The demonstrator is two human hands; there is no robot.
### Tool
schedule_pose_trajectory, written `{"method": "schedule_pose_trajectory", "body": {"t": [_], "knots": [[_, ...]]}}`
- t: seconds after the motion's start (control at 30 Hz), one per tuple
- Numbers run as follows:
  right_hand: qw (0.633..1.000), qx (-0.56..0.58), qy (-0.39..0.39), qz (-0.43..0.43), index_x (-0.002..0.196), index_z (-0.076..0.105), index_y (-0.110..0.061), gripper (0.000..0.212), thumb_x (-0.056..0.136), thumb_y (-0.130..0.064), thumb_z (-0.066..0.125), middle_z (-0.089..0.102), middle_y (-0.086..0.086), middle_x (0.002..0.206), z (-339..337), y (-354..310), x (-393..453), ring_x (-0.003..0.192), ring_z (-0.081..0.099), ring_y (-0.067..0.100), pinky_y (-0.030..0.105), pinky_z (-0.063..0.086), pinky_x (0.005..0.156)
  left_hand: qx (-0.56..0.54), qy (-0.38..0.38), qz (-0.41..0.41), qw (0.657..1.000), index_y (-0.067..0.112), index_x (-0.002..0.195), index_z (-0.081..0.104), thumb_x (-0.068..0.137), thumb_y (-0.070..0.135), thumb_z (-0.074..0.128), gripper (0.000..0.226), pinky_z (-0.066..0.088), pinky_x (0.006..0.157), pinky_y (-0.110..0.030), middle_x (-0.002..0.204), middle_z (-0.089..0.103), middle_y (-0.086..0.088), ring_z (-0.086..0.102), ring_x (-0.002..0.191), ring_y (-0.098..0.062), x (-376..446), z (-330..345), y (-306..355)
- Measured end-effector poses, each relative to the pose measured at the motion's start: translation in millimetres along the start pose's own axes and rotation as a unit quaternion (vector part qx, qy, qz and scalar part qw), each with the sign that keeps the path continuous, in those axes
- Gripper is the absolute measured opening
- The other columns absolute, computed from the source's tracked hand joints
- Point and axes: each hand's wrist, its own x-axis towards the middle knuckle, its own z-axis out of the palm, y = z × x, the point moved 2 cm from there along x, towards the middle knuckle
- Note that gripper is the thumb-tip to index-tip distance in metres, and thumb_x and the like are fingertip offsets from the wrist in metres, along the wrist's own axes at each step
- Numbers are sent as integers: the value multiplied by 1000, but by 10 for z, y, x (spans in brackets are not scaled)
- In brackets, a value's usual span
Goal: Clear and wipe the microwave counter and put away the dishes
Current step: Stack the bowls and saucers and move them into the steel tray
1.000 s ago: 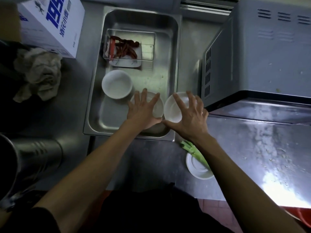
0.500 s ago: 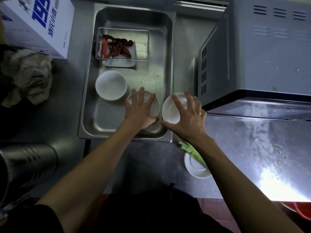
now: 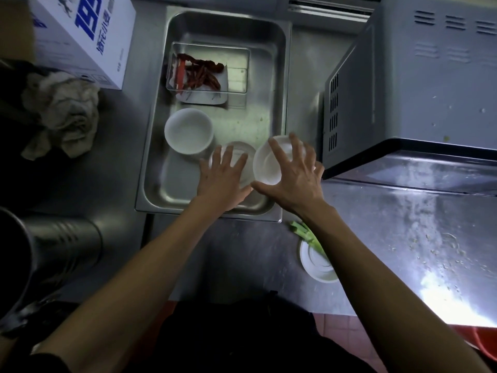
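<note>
A crumpled grey rag slumps on the dull steel counter at the left. In the deep, round-cornered steel tray a smooth white bowl sits beside the left hand, fingers spread flat over a second dish. The right hand cups a white bowl over the tray's right rim, close to the boxy grey microwave. A white saucer with green stalks lies near the counter's front edge.

Bowls in tray, microwave rightward
</note>
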Motion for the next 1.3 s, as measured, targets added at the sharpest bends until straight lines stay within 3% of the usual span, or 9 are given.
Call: {"method": "schedule_pose_trajectory", "body": {"t": [0.27, 0.43, 0.73, 1.3], "knots": [[999, -6, -4, -41, 153, 11, -44, 106, 67, -82, 60, -2, 1, 166, 131, -436, 220, 150, 2, 40, 68, 23, 109, -65, 24, -69, 995, 28, 148, 29, 89, 56, 56, 70, 34, 107, -60, 152, 33, -5, 25, 143, -30, -376, -24, -376], [997, -9, -29, -68, 154, 10, -44, 105, 69, -81, 61, -5, -1, 166, 308, -638, 310, 151, -2, 39, 67, 21, 112, -85, 16, -114, 990, 29, 149, 23, 91, 55, 54, 71, 25, 114, -59, 155, 28, -4, 19, 145, -28, -528, 5, -602], [994, -54, -76, -54, 155, 5, -42, 106, 72, -80, 59, -8, 0, 166, 628, -692, 439, 151, -4, 40, 69, 18, 113, -78, 0, -142, 987, 28, 155, 20, 91, 58, 55, 79, 22, 118, -56, 161, 23, -3, 14, 151, -28, -632, 39, -831], [990, -65, -118, -43, 157, 1, -38, 110, 74, -81, 59, -20, 4, 165, 897, -748, 571, 150, -19, 39, 69, 6, 116, -88, 16, -113, 990, 29, 151, 24, 88, 59, 55, 77, 27, 117, -54, 156, 29, -4, 20, 147, -27, -592, 29, -874]]}}
